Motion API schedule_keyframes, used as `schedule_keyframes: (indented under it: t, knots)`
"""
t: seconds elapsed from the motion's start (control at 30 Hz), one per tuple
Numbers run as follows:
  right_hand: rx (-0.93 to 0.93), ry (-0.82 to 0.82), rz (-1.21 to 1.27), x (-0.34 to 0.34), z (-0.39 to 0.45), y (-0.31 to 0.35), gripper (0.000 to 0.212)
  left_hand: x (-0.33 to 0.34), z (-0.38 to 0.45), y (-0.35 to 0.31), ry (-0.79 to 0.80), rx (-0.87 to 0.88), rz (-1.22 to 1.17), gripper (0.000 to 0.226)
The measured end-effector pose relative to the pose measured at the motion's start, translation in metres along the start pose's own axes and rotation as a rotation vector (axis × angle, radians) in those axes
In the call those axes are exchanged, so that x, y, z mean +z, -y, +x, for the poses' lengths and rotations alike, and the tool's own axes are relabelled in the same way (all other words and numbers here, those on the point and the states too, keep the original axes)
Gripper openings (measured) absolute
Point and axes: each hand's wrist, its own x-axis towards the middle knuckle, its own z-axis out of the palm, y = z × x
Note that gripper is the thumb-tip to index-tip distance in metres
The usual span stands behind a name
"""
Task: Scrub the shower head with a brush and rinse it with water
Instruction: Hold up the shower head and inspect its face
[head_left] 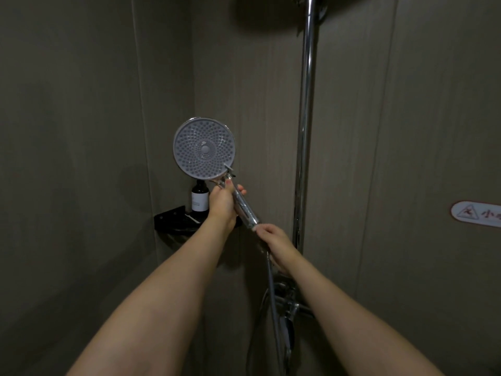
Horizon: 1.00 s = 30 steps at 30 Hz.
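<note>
Shower corner, dim light. My left hand [222,203] grips the upper handle of the shower head [204,149], fingers curled round the neck just below the disc. The head sits a little left of frame centre, held upright, its round grey nozzle face turned toward me. My right hand [273,240] is at the lower end of the clear handle, fingers closed on the base where the hose [272,289] joins; how firm the pinch is I cannot tell. The hose drops from there toward the bottom of the frame, past the chrome valve [288,299] at lower centre. Behind my left hand, a dark bottle [200,198] with a white label stands on a black corner shelf [170,221]. A chrome riser pipe [306,118] runs up the right of centre. A slip-warning sign [477,214] shows at the right edge, partly cut off.
</note>
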Motion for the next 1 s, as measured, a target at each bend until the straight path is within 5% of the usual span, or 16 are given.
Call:
schedule_keyframes:
  t: [0.1,0.37,1.0]
  knots:
    - [0.022,0.050,-0.061,-0.004,-0.002,-0.005,0.020,-0.003,0.001,-0.001,-0.011,-0.007,0.015,0.014]
    - [-0.094,-0.187,0.018,-0.014,0.001,-0.004,0.025,-0.007,0.003,-0.002,-0.036,0.016,0.017,0.019]
    - [-0.209,-0.278,-0.014,-0.043,0.016,0.054,0.026,-0.009,0.013,0.023,0.054,-0.003,0.192,0.023]
